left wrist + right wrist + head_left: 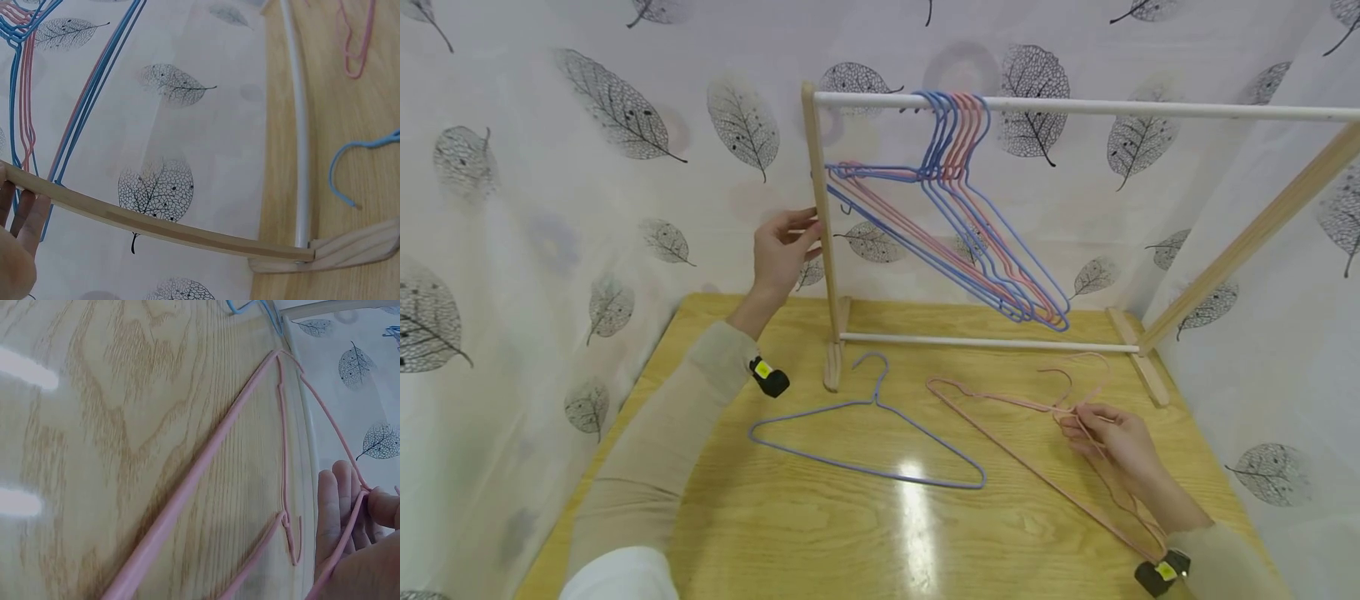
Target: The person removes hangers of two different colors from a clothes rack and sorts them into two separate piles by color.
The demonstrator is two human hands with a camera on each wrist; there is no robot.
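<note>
My left hand (784, 254) grips the left wooden post (827, 250) of a small clothes rack, thumb and fingertips at its edge. At the right, my right hand (1120, 442) pinches a pink hanger (337, 429) just below its hook, between thumb and fingers. A second pink hanger (284, 444) lies under it on the table, its hook beside the hand; the two overlap in the head view. To their left, a blue hanger (877, 393) lies flat, hook pointing toward the rack.
Several blue and pink hangers (951, 146) hang bunched on the white top rail (1120, 108), left of its middle. A white lower bar (985, 342) joins the wooden feet (832, 367). The wooden table (820, 533) meets a leaf-patterned curtain (737, 125) behind and at the sides.
</note>
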